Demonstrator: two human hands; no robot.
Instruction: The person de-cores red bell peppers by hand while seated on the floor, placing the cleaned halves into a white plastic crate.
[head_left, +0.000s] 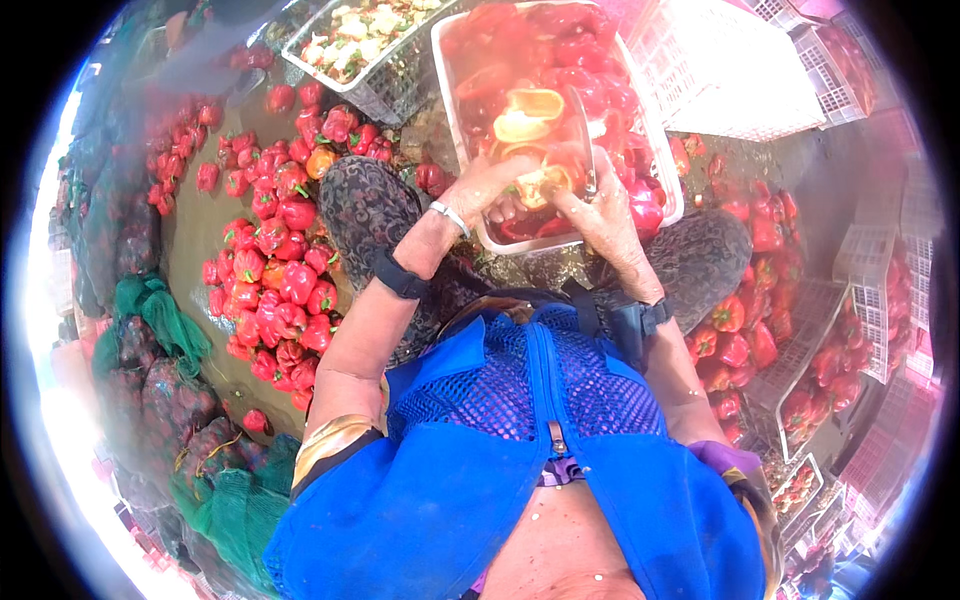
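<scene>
Between my knees stands a white plastic crate (670, 169) filled with red bell peppers, many of them cut. Over its near end, my left hand (484, 187) holds a cut bell pepper piece (534, 184) with a pale inside. My right hand (604, 214) meets it from the other side, thumb at the pepper, and grips a knife whose blade (581, 127) points up and away from me. Another pepper half (528, 115), open side up, lies just beyond my fingers. The knife's handle is hidden in my right hand.
Whole red peppers (277, 289) are heaped on the wet floor at left, and more peppers (739, 330) lie at right. A crate of pepper cores (360, 41) stands ahead at left. An upturned-looking white crate (727, 67) is ahead at right. Green net sacks (232, 510) line the left side.
</scene>
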